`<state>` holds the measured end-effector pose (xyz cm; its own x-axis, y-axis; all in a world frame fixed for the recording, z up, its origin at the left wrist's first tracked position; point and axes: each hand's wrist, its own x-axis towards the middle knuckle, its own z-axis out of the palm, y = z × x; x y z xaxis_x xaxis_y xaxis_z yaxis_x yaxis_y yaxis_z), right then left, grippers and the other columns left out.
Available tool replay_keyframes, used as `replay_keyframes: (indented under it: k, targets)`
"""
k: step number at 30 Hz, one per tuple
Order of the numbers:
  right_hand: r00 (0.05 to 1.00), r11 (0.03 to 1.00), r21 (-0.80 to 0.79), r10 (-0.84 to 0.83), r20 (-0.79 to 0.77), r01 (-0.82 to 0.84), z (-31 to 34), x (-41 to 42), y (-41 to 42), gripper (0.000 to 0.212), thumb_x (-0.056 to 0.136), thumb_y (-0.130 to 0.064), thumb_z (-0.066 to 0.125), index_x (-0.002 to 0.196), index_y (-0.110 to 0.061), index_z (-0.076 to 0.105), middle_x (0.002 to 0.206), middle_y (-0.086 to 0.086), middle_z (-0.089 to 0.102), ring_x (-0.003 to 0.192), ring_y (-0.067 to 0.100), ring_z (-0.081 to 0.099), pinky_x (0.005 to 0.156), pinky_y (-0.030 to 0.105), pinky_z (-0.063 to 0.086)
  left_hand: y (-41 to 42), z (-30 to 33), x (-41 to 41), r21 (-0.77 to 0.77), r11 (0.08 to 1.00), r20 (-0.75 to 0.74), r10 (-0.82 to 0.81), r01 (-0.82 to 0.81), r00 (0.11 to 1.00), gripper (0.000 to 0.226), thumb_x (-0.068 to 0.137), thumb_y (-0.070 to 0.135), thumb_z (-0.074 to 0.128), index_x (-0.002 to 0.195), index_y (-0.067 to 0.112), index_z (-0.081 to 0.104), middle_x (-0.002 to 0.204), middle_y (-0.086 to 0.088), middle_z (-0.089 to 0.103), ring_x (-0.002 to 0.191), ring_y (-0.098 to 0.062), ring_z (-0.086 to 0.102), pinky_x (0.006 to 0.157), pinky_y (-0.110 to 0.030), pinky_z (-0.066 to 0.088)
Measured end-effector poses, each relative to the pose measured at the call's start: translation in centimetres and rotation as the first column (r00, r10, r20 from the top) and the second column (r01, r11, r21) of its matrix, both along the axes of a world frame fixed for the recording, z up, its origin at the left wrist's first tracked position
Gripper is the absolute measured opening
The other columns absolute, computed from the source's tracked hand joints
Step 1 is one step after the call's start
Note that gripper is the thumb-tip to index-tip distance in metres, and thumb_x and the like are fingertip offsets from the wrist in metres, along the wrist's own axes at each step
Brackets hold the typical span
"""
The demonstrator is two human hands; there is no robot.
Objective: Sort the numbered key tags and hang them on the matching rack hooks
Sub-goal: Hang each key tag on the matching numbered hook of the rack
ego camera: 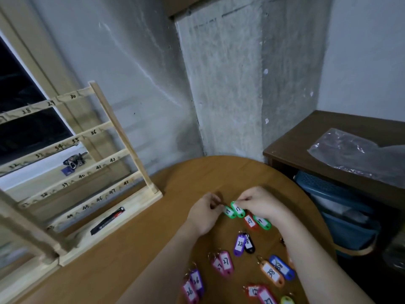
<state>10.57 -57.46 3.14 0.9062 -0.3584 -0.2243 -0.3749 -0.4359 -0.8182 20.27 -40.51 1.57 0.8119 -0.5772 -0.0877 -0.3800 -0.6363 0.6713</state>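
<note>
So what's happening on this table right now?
A person is sorting numbered key tags. Both hands work on a pair of green tags at the far side of the table: the right hand pinches one, and the left hand pinches at their ring end. Other tags lie in same-number pairs nearer the person, such as the pink 27s. The visible hooks of the rack hold no tags.

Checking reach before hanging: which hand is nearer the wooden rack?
Left. The left hand is on the table's rack side, nearer the wooden rack; the right hand lies farther, beyond the green tags.
</note>
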Motion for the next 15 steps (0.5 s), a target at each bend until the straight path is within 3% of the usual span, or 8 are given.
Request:
replay_keyframes:
  k: [4,9,15]
  targets:
    - [1.000,1.000,0.020,-0.021,0.005,0.021,0.1,-0.3,0.0,0.022,0.097,-0.027,0.067,0.116,-0.018,0.075,0.114,-0.002,0.073,0.103,0.011,0.066,0.092,0.031,0.052,0.2,0.3,0.2,-0.010,1.000,-0.073,0.029,-0.029,0.997,0.014,0.097,0.030,0.062,0.107,0.021,0.060,0.102,-0.005,0.068,0.086,-0.016,0.058,0.071,-0.027,0.041]
    - [0.999,0.999,0.024,-0.035,0.012,0.035,0.2,-0.2,0.2,0.023,0.100,-0.029,0.062,0.120,-0.022,0.072,0.112,-0.006,0.070,0.100,0.008,0.063,0.074,0.023,0.048,0.3,1.0,0.5,-0.042,0.997,-0.183,0.056,-0.065,0.982,0.018,0.094,0.026,0.068,0.104,0.012,0.063,0.076,0.001,0.070,0.068,-0.013,0.057,0.071,-0.031,0.046]
    - [0.990,0.989,0.082,-0.131,0.053,0.127,0.1,0.1,0.3,0.017,0.098,-0.023,0.060,0.100,-0.021,0.077,0.094,-0.004,0.073,0.091,0.012,0.066,0.069,0.024,0.048,0.1,1.9,0.7,0.005,1.000,-0.228,0.019,-0.018,0.974,0.017,0.095,0.021,0.068,0.106,0.008,0.065,0.080,-0.003,0.070,0.065,-0.011,0.058,0.067,-0.027,0.047]
